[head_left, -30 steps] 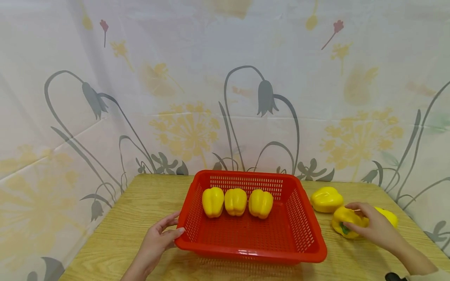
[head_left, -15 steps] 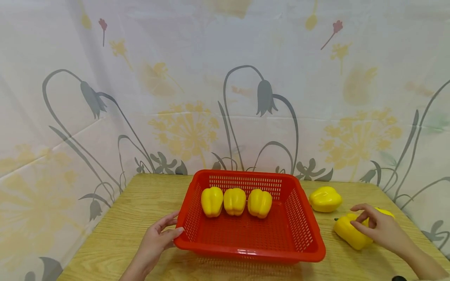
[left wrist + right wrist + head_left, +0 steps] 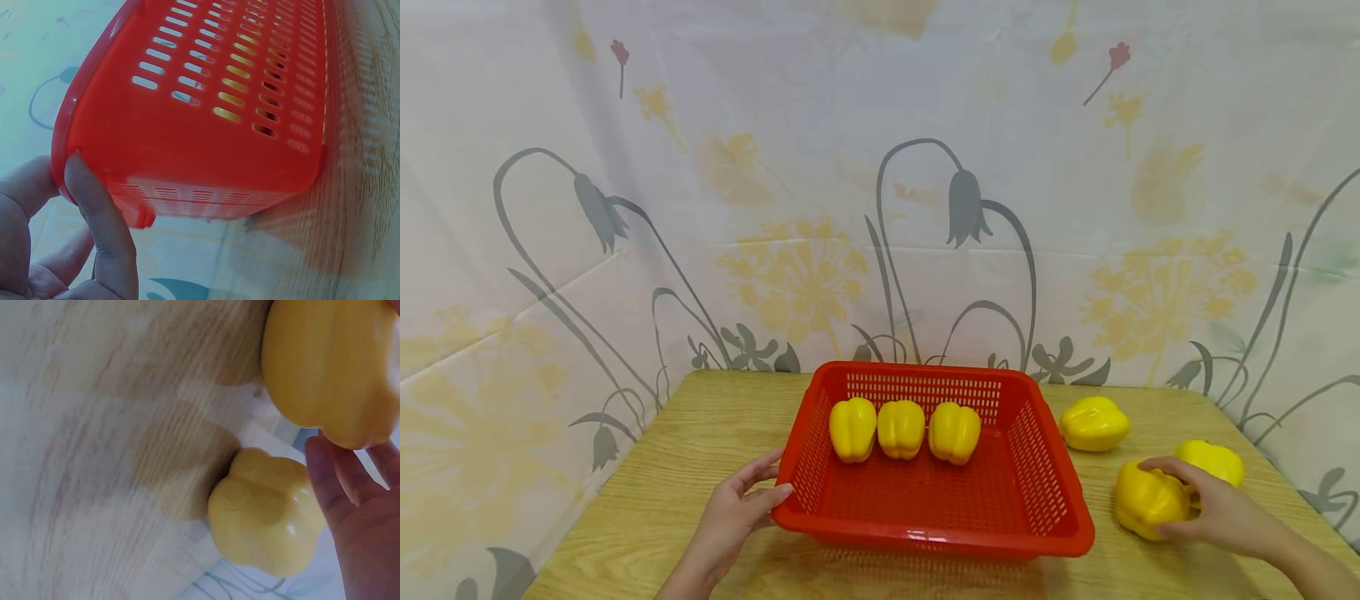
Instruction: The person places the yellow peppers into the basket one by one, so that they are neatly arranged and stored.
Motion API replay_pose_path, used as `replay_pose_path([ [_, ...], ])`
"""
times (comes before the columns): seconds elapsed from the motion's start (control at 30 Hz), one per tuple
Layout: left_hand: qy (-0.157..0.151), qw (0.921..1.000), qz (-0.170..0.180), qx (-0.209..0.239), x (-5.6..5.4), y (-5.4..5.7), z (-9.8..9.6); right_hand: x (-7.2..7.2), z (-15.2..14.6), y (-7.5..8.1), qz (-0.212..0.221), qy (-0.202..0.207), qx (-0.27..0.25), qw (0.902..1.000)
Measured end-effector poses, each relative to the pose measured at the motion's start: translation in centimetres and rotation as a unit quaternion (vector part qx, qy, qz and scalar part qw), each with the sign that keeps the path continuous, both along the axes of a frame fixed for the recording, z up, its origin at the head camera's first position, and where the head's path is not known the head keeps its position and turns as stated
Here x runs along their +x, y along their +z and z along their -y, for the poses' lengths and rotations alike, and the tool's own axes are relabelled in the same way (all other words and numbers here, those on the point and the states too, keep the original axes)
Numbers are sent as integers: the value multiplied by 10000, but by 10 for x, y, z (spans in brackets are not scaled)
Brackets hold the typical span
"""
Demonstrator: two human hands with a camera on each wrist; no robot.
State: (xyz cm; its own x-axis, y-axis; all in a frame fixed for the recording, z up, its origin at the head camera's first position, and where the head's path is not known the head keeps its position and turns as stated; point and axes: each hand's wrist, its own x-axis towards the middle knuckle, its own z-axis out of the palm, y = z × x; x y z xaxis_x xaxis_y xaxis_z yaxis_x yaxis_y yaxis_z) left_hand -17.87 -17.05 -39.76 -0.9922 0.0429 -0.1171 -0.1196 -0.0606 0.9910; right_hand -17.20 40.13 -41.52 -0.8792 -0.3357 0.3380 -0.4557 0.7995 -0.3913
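My left hand [image 3: 730,517] pinches the left rim of a red plastic basket [image 3: 925,546]; in the left wrist view, thumb and fingers [image 3: 103,219] meet at the basket's rim [image 3: 65,119]. Inside the basket, three yellow bell peppers stand in a row along the back: a left one [image 3: 853,431], a middle one [image 3: 901,430] and a right one [image 3: 954,433]. To the basket's right, my right hand [image 3: 1217,508] grips another yellow bell pepper [image 3: 1146,500] between thumb and fingers. The right wrist view shows this pepper [image 3: 325,369] close up at the fingertips.
Two more yellow bell peppers lie on the wooden table [image 3: 647,500]: one [image 3: 1094,423] behind the gripped pepper, the other [image 3: 1210,461] just beyond my right hand. A flower-patterned cloth [image 3: 820,167] hangs behind and beside the table.
The pepper at my right hand has turned: its stem faced front, then left, and is now out of sight. My right fingers loosened, then closed round it again. My left hand stays put.
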Motion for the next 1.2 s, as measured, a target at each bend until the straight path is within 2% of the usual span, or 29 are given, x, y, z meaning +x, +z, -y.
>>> replay_pose_path([
  [0.07, 12, 10000, -10, -17, 0, 0, 0, 0, 1, -3, 56, 30, -73, 10000],
  [0.23, 0, 10000, -11, -40, 0, 0, 0, -3, 9, -7, -248, 95, -74, 9996],
  [0.37, 7, 10000, 6, -12, -1, 0, 0, -4, 13, -7, -359, 41, 58, 9993],
  [0.67, 38, 10000, -19, -40, 0, 0, 0, -4, 16, -3, -534, 240, 119, 9982],
  [1.0, 35, 10000, -26, -44, 1, 1, 0, -6, 25, 17, -834, 411, 160, 9955],
  [1.2, 50, 10000, -31, -47, 1, 1, 0, -7, 28, 34, -769, 310, 361, 9959],
])
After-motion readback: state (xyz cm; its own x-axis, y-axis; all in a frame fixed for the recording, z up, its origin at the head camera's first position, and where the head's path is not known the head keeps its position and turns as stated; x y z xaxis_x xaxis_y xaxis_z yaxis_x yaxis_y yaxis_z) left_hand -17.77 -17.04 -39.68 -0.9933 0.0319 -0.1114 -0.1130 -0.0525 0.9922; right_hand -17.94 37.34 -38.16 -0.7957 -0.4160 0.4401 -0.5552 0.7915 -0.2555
